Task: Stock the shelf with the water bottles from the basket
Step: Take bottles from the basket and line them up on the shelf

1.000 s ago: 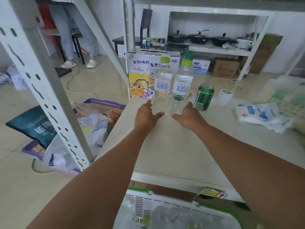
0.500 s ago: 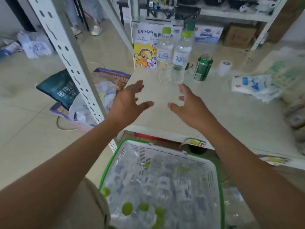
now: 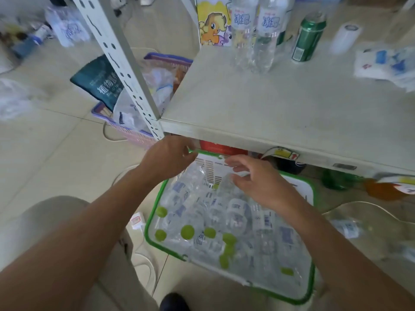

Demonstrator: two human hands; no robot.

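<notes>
Head view, clear water bottles (image 3: 226, 223), green caps, filling basket (image 3: 311, 286)

A stockroom or small shop's back area: a slotted metal upright (image 3: 125, 63) carries a pale shelf (image 3: 280, 104) holding bottled water (image 3: 266, 34), a green can (image 3: 308, 37) and a cartoon-printed carton (image 3: 213, 23). A green-rimmed basket (image 3: 311, 243) of bottles and bagged goods (image 3: 98, 84) sit on the tiled floor (image 3: 56, 158).

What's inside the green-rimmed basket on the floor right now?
The basket holds a heap of clear water bottles with green caps, lying down. The right hand covers a few at the far end; lower layers and the basket floor are hidden.
</notes>
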